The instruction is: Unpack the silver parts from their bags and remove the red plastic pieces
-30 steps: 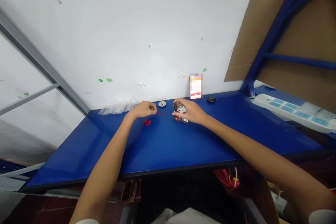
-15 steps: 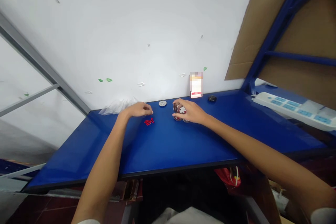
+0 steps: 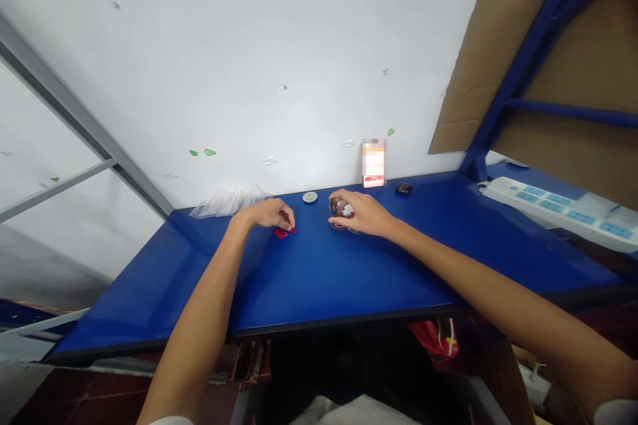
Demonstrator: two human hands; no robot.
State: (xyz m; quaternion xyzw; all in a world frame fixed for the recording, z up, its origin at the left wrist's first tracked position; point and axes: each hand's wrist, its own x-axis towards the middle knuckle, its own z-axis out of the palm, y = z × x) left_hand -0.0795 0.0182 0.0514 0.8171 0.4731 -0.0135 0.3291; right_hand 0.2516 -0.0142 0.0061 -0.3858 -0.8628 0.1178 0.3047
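On the blue table (image 3: 319, 279) my left hand (image 3: 266, 214) rests with fingers curled, its fingertips touching a small heap of red parts (image 3: 284, 232). My right hand (image 3: 361, 212) is closed over a small round assembly of metal, red and white parts (image 3: 341, 214) that sits on the table near the back. A lone silver disc (image 3: 310, 197) lies between the two hands, close to the wall. Whether the left fingers pinch a red part is hidden.
A small blurred carton (image 3: 373, 163) and a black round piece (image 3: 403, 189) stand at the back by the wall. Clear plastic bags (image 3: 226, 200) lie at back left. A white power strip (image 3: 558, 209) lies on the shelf at right, under cardboard and blue racking.
My left hand dropped from near the silver disc down onto the red parts. My right hand stayed on the round assembly.
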